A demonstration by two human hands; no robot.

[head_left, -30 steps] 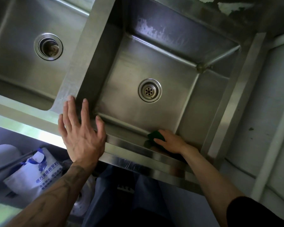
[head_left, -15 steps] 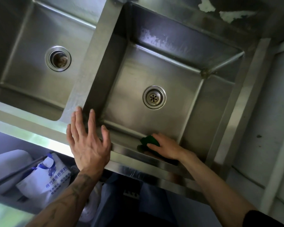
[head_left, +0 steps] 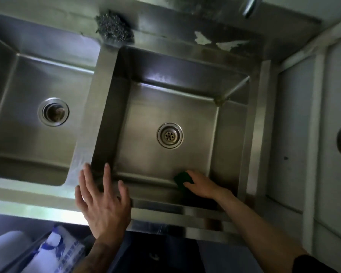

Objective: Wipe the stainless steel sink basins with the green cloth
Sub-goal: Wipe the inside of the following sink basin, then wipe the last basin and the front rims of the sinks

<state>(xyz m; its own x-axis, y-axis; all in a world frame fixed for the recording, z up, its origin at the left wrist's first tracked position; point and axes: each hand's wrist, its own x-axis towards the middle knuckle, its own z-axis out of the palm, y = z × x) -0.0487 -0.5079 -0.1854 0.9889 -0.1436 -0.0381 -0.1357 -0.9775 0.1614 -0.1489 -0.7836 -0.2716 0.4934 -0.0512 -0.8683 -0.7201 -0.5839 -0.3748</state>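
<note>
- Right basin [head_left: 230,134] — green cloth [head_left: 182,179] at the floor's front edge, now right of the drain [head_left: 170,135]; 0.5 s ago it lay just left of it.
- Right hand [head_left: 203,186] — fingers curled over the cloth, pressing it down.
- Left hand [head_left: 102,198] — 5 fingers spread, still flat on the front rim [head_left: 37,194].
- Steel scourer [head_left: 114,28] — back ledge, newly in view.

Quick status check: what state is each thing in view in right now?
left hand, open, fingers spread over the front rim.
right hand, gripping the green cloth.
green cloth, bunched, on the right basin floor, near edge.
right basin drain, strainer in, uncovered.
left basin drain, open, something brownish inside.
steel scourer, idle on the back ledge.
</note>
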